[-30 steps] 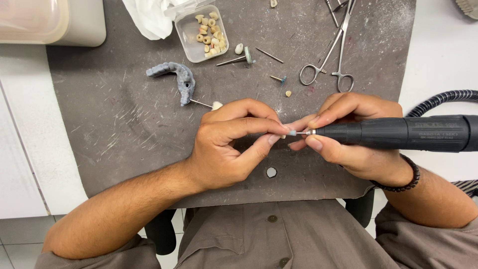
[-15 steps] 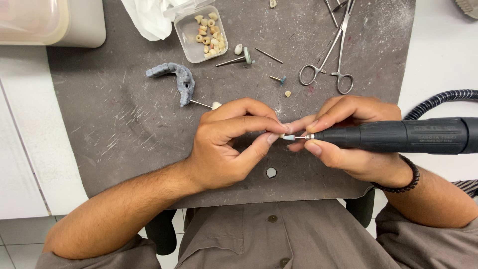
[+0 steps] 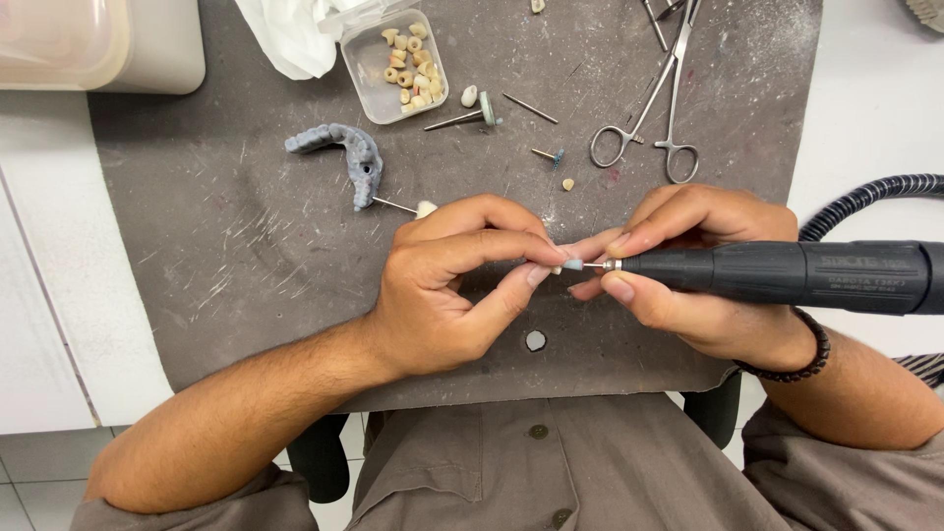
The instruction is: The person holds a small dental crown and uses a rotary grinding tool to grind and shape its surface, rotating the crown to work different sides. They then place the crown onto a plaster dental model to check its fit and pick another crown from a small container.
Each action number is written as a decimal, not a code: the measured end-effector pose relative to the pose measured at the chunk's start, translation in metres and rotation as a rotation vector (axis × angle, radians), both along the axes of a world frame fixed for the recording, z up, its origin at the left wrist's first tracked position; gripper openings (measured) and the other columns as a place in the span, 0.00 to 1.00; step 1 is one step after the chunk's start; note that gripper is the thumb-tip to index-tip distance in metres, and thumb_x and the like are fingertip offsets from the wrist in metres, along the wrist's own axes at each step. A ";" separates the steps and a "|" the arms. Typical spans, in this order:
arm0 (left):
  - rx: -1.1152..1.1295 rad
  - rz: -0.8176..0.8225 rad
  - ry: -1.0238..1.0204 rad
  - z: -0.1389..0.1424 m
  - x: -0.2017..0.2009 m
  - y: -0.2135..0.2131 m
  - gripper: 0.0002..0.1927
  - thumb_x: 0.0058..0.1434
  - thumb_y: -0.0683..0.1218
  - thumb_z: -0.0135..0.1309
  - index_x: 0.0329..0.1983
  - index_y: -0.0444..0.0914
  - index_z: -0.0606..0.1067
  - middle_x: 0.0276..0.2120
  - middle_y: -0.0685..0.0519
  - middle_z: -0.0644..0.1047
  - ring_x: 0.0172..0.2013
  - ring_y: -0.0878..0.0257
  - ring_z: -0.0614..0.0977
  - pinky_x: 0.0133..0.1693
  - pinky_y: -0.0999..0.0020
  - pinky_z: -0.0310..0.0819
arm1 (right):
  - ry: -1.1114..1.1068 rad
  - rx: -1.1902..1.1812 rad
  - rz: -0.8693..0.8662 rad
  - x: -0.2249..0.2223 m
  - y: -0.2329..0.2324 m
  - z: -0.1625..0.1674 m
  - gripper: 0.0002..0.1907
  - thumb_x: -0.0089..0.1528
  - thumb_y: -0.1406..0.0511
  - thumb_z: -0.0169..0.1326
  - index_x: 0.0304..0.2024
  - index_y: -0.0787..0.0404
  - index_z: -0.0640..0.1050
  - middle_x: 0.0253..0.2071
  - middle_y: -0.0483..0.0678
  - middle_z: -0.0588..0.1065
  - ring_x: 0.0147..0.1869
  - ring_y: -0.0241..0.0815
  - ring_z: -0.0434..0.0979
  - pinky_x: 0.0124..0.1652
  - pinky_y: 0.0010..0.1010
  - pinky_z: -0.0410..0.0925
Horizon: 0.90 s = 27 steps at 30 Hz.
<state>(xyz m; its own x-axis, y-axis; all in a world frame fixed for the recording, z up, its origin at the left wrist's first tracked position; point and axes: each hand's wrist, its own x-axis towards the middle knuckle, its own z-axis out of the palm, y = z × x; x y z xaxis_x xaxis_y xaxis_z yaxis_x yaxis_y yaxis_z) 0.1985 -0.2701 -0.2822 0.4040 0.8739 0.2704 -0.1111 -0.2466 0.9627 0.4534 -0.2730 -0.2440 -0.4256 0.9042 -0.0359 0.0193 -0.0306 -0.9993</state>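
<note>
left hand (image 3: 447, 285) pinches a tiny pale piece (image 3: 557, 267); right hand (image 3: 703, 280) grips a matte black cylindrical handpiece (image 3: 787, 275), pale bur tip (image 3: 573, 265) touching it

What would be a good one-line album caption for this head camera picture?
Over a scratched grey mat, the right hand steers a black rotary handpiece against a tiny piece pinched in the left hand.

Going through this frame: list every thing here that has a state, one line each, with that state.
Left hand: grip shut on a small pale piece, mostly hidden by the fingers.
Right hand: grip shut on the black handpiece.
Handpiece tip: touching the small piece; spinning or not, cannot tell.
Clear box: open, holding small pale parts.
Forceps: lying flat, handles slightly apart.
Grey dental arch model: lying on the mat, untouched.
</note>
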 end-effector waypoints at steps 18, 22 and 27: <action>-0.079 0.054 -0.060 -0.001 0.003 -0.003 0.09 0.62 0.33 0.64 0.45 0.33 0.80 0.43 0.49 0.83 0.41 0.65 0.87 0.43 0.74 0.84 | 0.101 -0.064 -0.042 0.006 -0.007 -0.004 0.09 0.67 0.77 0.56 0.49 0.68 0.71 0.43 0.56 0.74 0.57 0.55 0.84 0.48 0.42 0.82; 0.101 0.090 0.001 -0.001 0.002 -0.002 0.10 0.60 0.33 0.66 0.43 0.35 0.81 0.42 0.50 0.82 0.43 0.63 0.87 0.47 0.71 0.85 | 0.063 -0.011 -0.025 0.005 -0.006 -0.002 0.10 0.67 0.76 0.56 0.49 0.67 0.71 0.43 0.54 0.74 0.56 0.54 0.84 0.50 0.40 0.83; 0.185 0.106 0.003 -0.002 0.002 -0.001 0.12 0.60 0.33 0.67 0.44 0.36 0.81 0.42 0.52 0.82 0.42 0.62 0.87 0.55 0.65 0.84 | -0.013 0.049 0.003 0.003 -0.008 0.003 0.12 0.65 0.77 0.58 0.49 0.67 0.72 0.42 0.53 0.74 0.55 0.52 0.85 0.51 0.38 0.85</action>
<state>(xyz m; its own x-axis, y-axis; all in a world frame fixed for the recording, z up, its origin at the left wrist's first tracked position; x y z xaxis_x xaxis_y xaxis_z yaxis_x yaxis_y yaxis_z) 0.2002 -0.2712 -0.2843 0.3133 0.8473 0.4288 -0.0718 -0.4291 0.9004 0.4568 -0.2806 -0.2414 -0.4281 0.9037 0.0025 0.0321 0.0180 -0.9993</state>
